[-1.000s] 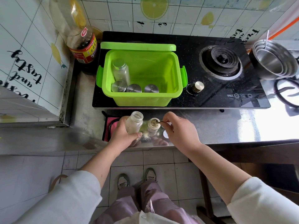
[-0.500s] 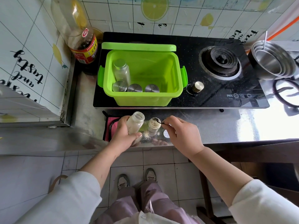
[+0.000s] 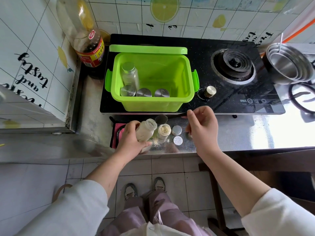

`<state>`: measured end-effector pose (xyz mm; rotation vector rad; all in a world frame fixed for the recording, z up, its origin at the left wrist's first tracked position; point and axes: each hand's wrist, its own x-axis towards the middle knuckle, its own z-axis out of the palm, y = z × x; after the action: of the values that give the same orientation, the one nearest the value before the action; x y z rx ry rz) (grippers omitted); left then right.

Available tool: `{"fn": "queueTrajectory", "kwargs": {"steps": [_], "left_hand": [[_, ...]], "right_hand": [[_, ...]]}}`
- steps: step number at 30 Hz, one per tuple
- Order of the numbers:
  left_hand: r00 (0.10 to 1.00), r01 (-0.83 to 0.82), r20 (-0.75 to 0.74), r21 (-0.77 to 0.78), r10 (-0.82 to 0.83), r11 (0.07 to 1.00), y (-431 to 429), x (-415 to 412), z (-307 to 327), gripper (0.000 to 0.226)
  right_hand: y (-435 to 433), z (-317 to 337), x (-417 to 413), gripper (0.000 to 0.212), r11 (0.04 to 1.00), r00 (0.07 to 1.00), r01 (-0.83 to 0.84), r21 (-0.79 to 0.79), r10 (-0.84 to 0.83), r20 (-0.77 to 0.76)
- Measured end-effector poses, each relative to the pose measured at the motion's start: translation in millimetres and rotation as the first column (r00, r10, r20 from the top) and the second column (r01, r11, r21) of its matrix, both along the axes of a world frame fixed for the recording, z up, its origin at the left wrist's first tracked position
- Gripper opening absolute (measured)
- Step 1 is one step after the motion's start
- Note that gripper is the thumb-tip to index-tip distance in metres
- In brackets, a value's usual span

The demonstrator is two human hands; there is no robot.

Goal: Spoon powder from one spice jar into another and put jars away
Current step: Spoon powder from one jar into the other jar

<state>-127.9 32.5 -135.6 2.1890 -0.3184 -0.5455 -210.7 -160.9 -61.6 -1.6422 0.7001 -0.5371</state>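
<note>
- Spice jar, open and tilted with its mouth toward 1 o'clock, sits in the grip of the left hand.
- Second jar stands open on the table, powder inside.
- Right hand hovers at its 3 o'clock, fingers curled; whether it holds anything, I cannot tell.

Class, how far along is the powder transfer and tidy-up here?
Done: upright jar holds powder near its rim; lid lies off. In hand: left hand grips the tilted open jar. Left: cap both, store them in the green box.
</note>
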Motion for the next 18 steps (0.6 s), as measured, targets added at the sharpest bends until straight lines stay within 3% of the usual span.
{"fn": "queueTrajectory", "kwargs": {"steps": [9,14,18], "left_hand": [[0.993,0.118,0.027,0.019,-0.119,0.993,-5,0,5,0.072],[0.983,0.183,-0.003,0.012,-0.183,0.983,-4,-1,4,0.07],[0.985,0.167,-0.033,-0.03,-0.168,0.985,-3,0,4,0.066]], "right_hand": [[17,-12,2,0.019,0.974,0.972,-0.204,-0.098,0.19,-0.138],[22,-17,6,0.019,0.978,0.963,-0.206,0.019,0.206,-0.173],[22,-21,11,0.019,0.963,0.959,-0.166,0.211,0.207,-0.191]]}}
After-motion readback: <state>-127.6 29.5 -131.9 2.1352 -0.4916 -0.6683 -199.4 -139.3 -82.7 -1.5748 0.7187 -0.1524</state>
